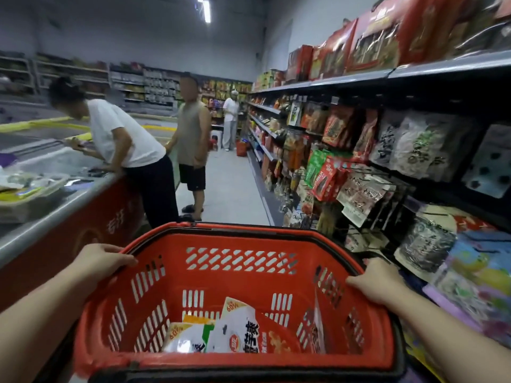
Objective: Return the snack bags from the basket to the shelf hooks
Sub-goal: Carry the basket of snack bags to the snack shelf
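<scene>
A shop aisle, shelves with hanging packets (359,189) on the right. The left hand (103,259) grips the left rim of the red basket (237,275), and the right hand (380,283) grips its right rim, fingers curled over the edge. The snack bags (235,330) lie on the basket floor. A freezer chest (63,217) stands on the left, with two people (154,150) beside it.

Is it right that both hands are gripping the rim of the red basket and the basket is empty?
Not quite. The head view shows both hands, left hand and right hand, gripping the red basket rim, but snack bags lie inside.
</scene>
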The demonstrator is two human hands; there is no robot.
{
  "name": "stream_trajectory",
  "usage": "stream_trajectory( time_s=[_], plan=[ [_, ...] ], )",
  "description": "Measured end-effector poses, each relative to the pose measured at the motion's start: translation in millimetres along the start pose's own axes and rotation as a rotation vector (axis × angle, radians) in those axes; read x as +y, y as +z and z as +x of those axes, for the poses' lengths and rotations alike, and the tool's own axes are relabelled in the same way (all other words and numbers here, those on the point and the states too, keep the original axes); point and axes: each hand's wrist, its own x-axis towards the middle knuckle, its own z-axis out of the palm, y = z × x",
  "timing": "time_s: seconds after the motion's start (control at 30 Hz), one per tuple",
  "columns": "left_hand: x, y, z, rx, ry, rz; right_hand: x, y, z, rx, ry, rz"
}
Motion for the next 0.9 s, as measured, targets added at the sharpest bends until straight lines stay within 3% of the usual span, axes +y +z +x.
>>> stream_trajectory(
  time_s=[0.37, 0.9],
  plan=[
    [111.3, 111.5, 281.9, -0.004, 0.015, -0.047, -124.6, 33.0, 295.5, 0.061, 0.078, -0.001],
    [218.5, 306.5, 718.8, 0.019, -0.051, -0.102, -304.2, 114.9, 767.3, -0.053, 0.052, -0.012]
  ],
)
